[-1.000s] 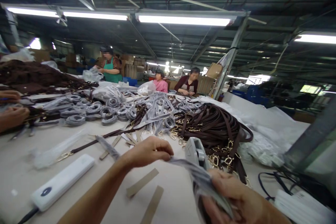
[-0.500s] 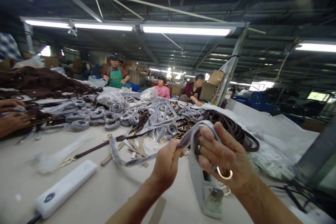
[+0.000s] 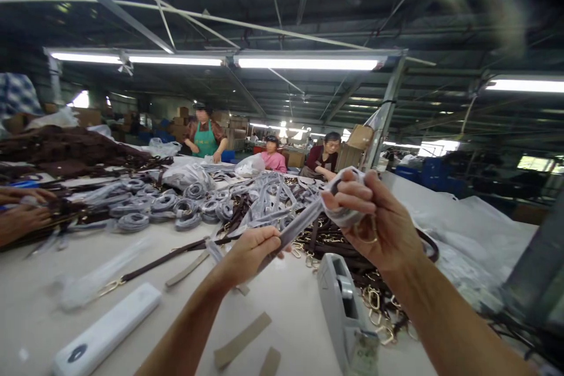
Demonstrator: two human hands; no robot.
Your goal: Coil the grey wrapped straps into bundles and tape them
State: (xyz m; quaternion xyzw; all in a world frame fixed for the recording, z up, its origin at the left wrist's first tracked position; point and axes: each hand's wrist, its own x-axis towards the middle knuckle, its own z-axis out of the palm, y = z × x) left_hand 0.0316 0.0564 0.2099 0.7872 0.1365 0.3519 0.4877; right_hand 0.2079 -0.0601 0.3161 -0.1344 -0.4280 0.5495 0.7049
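A dark strap sleeved in cloudy plastic (image 3: 302, 224) runs taut between my two hands above the table. My left hand (image 3: 251, 252) pinches it lower down, and its tail hangs behind that hand. My right hand (image 3: 383, 229) is raised, with the strap looped around its curled fingers. A gold metal clip (image 3: 372, 234) shows against the right palm. Below the right hand stands a grey tape dispenser (image 3: 332, 299). Behind both hands lie similar plastic-sleeved straps, some rolled into coils (image 3: 132, 222).
A white power strip (image 3: 110, 329) lies at front left, near an unwrapped brown strap (image 3: 171, 257) with a gold clip. Brown straps with gold clips heap around the dispenser's right side. Someone else's hands (image 3: 22, 211) are at the left edge. Several people work across the table.
My right hand has risen, and the strap is now wound closer around its fingers. My left hand has moved left along with the strap. The view has shifted slightly.
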